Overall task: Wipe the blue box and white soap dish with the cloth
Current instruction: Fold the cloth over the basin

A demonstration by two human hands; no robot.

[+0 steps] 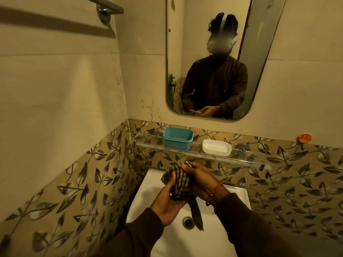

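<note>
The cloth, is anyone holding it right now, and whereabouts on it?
Yes. Both hands grip the checked cloth over the sink: left hand and right hand on its bunched upper part, one end hanging free.

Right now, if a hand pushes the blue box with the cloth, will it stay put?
Probably not. The blue box looks like thin, empty plastic, so likely light. It stands on a narrow clear shelf, which looks slick, so it may slide or tip. Steadying it with one hand seems wise.

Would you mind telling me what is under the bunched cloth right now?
Under the cloth lies the white sink; a loose end hangs beside the drain. Both hands, left hand and right hand, cover the rest.
</note>
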